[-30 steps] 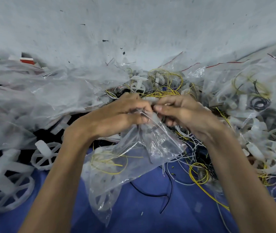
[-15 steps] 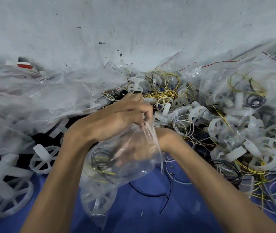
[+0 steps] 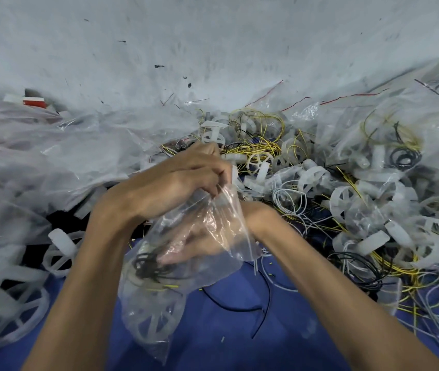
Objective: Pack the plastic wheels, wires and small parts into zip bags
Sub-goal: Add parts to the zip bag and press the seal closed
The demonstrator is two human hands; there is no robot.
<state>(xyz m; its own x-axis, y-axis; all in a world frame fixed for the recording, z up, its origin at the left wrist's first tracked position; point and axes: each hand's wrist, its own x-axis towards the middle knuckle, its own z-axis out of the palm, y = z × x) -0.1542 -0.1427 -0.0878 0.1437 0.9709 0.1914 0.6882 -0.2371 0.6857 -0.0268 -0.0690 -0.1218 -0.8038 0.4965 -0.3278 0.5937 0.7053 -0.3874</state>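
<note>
My left hand (image 3: pixel 175 183) grips the mouth of a clear zip bag (image 3: pixel 175 277) and holds it up over the blue cloth. My right hand (image 3: pixel 199 245) is pushed inside the bag, seen through the plastic, with its fingers on a coil of black wire (image 3: pixel 151 263) there. Whether those fingers pinch the coil is blurred by the plastic. A white plastic wheel (image 3: pixel 154 325) and a bit of yellow wire lie in the bag's bottom. A heap of loose white wheels (image 3: pixel 346 199) and yellow, white and black wires (image 3: pixel 255 148) lies to the right.
Empty clear bags (image 3: pixel 52 162) pile up on the left, with more white wheels (image 3: pixel 6 306) below them. Filled bags (image 3: pixel 389 145) lie at the far right. A loose black wire (image 3: pixel 261 309) lies on the blue cloth (image 3: pixel 239 344). A pale wall stands behind.
A second ago both hands pinched the bag's mouth. My right hand then went down into the bag with a black wire coil and is now deeper inside.
</note>
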